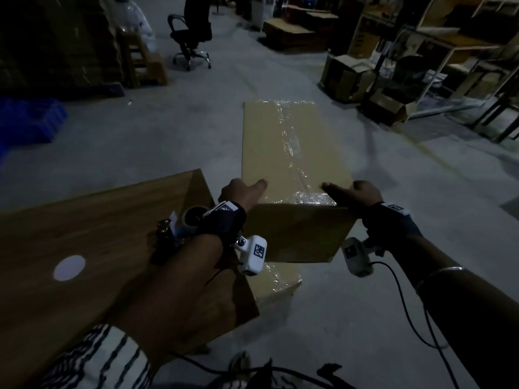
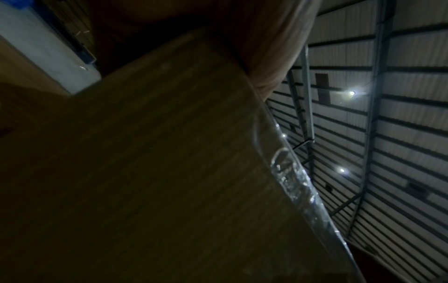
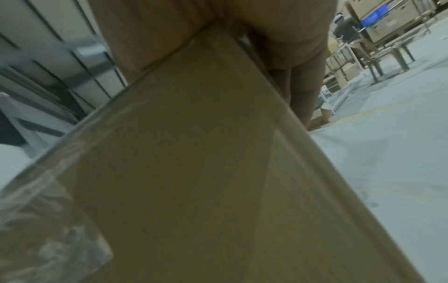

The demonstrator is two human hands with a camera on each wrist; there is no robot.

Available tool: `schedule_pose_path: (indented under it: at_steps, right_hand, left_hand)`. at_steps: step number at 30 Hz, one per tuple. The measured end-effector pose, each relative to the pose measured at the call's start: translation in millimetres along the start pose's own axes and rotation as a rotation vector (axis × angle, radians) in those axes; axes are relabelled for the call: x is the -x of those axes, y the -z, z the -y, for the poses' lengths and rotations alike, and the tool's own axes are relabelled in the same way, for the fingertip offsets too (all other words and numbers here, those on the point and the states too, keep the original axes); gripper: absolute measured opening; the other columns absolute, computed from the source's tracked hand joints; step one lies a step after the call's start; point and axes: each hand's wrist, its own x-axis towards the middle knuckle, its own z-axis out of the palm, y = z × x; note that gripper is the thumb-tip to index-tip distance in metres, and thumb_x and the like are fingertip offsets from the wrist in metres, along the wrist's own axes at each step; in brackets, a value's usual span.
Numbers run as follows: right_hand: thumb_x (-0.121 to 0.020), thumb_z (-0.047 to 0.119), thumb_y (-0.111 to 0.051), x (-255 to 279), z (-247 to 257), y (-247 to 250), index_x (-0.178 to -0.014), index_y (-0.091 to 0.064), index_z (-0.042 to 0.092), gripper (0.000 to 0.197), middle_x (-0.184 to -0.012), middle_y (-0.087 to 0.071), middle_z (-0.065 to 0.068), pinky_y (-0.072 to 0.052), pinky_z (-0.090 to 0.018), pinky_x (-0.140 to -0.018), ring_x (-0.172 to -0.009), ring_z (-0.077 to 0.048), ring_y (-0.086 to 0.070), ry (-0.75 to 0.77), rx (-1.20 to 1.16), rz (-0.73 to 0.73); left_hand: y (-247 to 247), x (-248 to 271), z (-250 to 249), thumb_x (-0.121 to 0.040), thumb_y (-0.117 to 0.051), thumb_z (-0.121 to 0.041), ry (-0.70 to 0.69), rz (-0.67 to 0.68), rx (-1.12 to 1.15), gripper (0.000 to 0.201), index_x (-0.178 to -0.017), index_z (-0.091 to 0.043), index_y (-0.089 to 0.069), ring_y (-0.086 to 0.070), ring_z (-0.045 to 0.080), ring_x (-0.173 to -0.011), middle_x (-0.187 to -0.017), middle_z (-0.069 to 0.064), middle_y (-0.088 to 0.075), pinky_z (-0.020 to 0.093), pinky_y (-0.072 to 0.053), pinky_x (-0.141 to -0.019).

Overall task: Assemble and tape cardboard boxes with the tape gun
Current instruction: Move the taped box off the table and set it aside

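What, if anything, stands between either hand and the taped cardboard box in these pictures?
Nothing visible does. The left hand and the right hand already grip the near corners of the taped cardboard box, thumbs on its top. The tape gun lies aside on the table.

Taped cardboard box (image 1: 292, 153) runs forward from both thumbs, left hand (image 1: 241, 192) at its near-left corner, right hand (image 1: 356, 193) at near-right. Tape gun (image 1: 179, 228) on wooden table (image 1: 84, 234), just left of left-hand fingers. Office chair (image 1: 191, 37) far ahead-left; shelving (image 1: 463, 51) far ahead-right.
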Motion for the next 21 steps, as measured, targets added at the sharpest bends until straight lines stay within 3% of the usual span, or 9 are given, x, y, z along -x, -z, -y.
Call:
schedule_pose_path:
  at_steps: [4, 8, 12, 16, 21]
  right_hand:
    - [-0.073, 0.075, -0.070, -46.9, -14.2, -6.2, -0.067, -0.061, 0.013, 0.063, -0.071, -0.058, -0.006, -0.041, -0.031, -0.063, -0.072, -0.024, -0.057, -0.025, 0.012, 0.065]
    - [-0.071, 0.079, -0.068, -99.0, -32.0, -19.5, -0.078, -0.065, 0.010, 0.070, -0.082, -0.064, -0.009, -0.047, -0.035, -0.072, -0.079, -0.025, -0.061, -0.052, 0.043, 0.137]
    - [-0.078, 0.072, -0.069, -148.0, -45.0, -35.8, -0.070, -0.059, 0.011, 0.062, -0.073, -0.057, -0.007, -0.043, -0.035, -0.071, -0.068, -0.021, -0.053, -0.036, 0.087, 0.233]
    - [-0.077, 0.072, -0.069, -196.7, -65.2, -59.2, -0.060, -0.058, 0.012, 0.063, -0.063, -0.055, -0.006, -0.039, -0.033, -0.061, -0.063, -0.022, -0.054, -0.025, 0.140, 0.328]
    - [-0.069, 0.082, -0.068, -249.0, -113.2, -105.1, -0.084, -0.064, 0.011, 0.072, -0.083, -0.065, -0.007, -0.046, -0.033, -0.067, -0.079, -0.025, -0.062, -0.059, 0.176, 0.453]
  left_hand:
    - [-28.1, -32.6, -8.4, -0.083, -0.057, -0.064, 0.057, 0.010, -0.027, 0.083, -0.141, -0.006, -0.043, -0.051, 0.035, -0.124, -0.142, 0.015, -0.048, 0.037, -0.044, -0.095]
    - [-57.3, -60.8, -10.7, -0.084, -0.057, -0.063, 0.132, 0.015, -0.023, 0.084, -0.143, -0.005, -0.040, -0.049, 0.035, -0.127, -0.145, 0.015, -0.046, 0.036, -0.042, -0.097]
    - [-93.3, -89.6, -1.6, -0.085, -0.057, -0.062, 0.248, -0.009, 0.009, 0.084, -0.144, -0.006, -0.038, -0.046, 0.034, -0.130, -0.147, 0.014, -0.043, 0.036, -0.041, -0.099]
    - [-132.6, -109.4, 11.8, -0.085, -0.060, -0.058, 0.381, -0.056, 0.107, 0.086, -0.148, -0.007, -0.032, -0.042, 0.034, -0.134, -0.151, 0.013, -0.037, 0.038, -0.038, -0.103]
    - [-183.8, -134.3, 40.5, -0.086, -0.062, -0.055, 0.539, -0.089, 0.139, 0.086, -0.150, -0.009, -0.027, -0.036, 0.033, -0.138, -0.155, 0.011, -0.031, 0.040, -0.034, -0.108]
